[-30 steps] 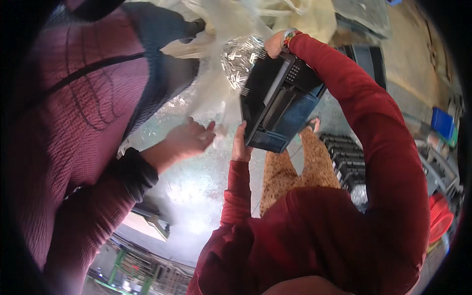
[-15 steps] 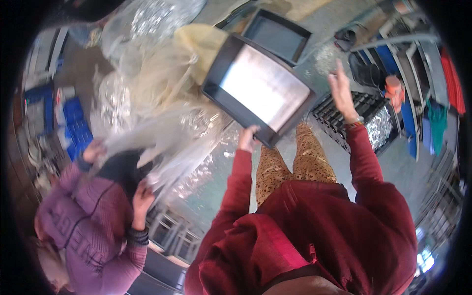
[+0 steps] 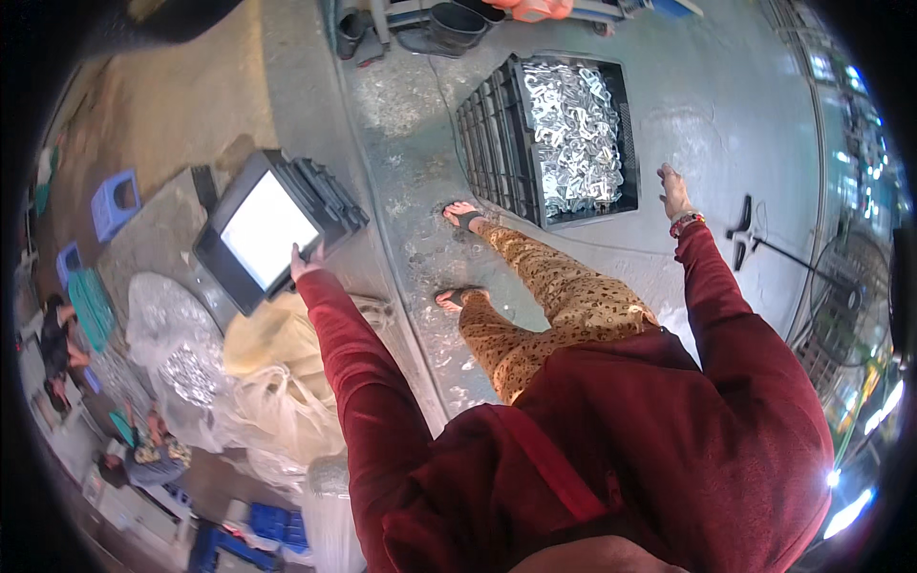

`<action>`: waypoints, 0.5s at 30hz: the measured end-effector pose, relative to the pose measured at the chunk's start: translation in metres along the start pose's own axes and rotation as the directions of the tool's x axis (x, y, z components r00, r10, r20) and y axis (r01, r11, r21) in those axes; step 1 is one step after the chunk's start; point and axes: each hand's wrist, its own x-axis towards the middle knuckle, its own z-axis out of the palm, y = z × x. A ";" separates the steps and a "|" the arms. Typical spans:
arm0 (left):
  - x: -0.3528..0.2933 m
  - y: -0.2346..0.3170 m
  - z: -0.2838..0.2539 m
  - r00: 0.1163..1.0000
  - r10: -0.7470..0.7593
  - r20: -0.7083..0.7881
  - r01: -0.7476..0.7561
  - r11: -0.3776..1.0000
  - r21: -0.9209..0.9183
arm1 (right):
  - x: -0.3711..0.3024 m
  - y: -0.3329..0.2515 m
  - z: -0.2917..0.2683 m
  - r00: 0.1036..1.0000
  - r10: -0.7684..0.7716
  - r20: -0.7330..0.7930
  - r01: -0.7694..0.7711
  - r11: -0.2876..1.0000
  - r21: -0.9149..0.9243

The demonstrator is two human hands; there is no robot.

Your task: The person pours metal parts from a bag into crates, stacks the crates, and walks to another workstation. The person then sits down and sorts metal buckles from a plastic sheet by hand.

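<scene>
At the left, my left hand (image 3: 306, 258) grips the near edge of a black plastic tray (image 3: 212, 250) with its fingers over the rim. The tray's inside glares bright white, so I cannot make out what, if anything, lies in it. Against its right side show the rims of several more black trays (image 3: 325, 196). My right hand (image 3: 674, 191) hangs in the air with nothing in it, fingers stretched out. Closest to that hand is a large black crate (image 3: 497, 143) full of shiny silver metal pieces (image 3: 573, 134); the hand is apart from it.
Clear and yellowish plastic bags (image 3: 277, 344) crowd the left, some with shiny pieces. A black pedestal fan (image 3: 845, 286) stands at right, a cable crossing the floor. Dark buckets (image 3: 457, 29) sit at the far side. Other people (image 3: 153, 449) are low at far left.
My view has swung right; the tray, still in my left hand, now appears farther left. The large crate has come to the middle, and the co-worker in purple has left the picture.
</scene>
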 end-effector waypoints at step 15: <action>-0.223 -0.349 0.127 0.437 -0.030 0.899 -0.829 -0.401 0.390 | 0.049 -0.047 0.041 0.910 -0.335 0.246 0.391 0.890 -0.234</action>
